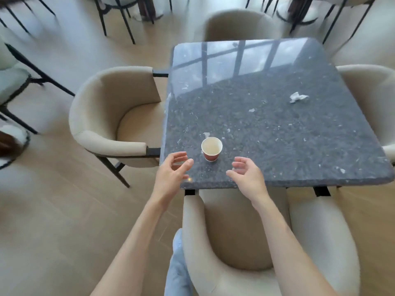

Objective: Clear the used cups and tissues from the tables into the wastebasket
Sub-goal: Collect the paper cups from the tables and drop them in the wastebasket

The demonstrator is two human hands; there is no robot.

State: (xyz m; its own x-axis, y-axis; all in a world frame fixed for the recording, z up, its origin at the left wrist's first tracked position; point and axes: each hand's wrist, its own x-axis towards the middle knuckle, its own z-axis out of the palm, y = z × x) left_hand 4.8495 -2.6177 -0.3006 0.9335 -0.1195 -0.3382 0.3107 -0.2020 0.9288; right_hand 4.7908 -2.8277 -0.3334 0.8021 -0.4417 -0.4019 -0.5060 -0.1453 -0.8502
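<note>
Nearest the camera is a cream upholstered chair (235,242), tucked under the near edge of the table, with the person's two bare forearms reaching out over it. Beyond it stands the dark speckled stone table (277,146), glossy enough to mirror a window at its far side, with more cream chairs at its left, far and right sides. No wastebasket shows anywhere in view.

The left hand (171,169) hovers over the table's near left corner, fingers loosely spread and gently curved, holding nothing. The right hand (245,174) hangs to the right of it over the near edge, likewise relaxed, half-curved and empty. Between them, a little farther in, stands the paper cup (211,148), upright, red outside and pale inside, apart from both hands. It looks empty or nearly so, so it should be very light and easy to tip or crush; a gentle grip round the wall below the rim seems best, kept upright in case dregs remain.

A crumpled white tissue (298,97) lies well apart on the far right of the table. It should be soft and weightless, taken by a simple pinch. A small white scrap (251,110) lies toward the middle, and another scrap (206,134) just beyond the cup.
</note>
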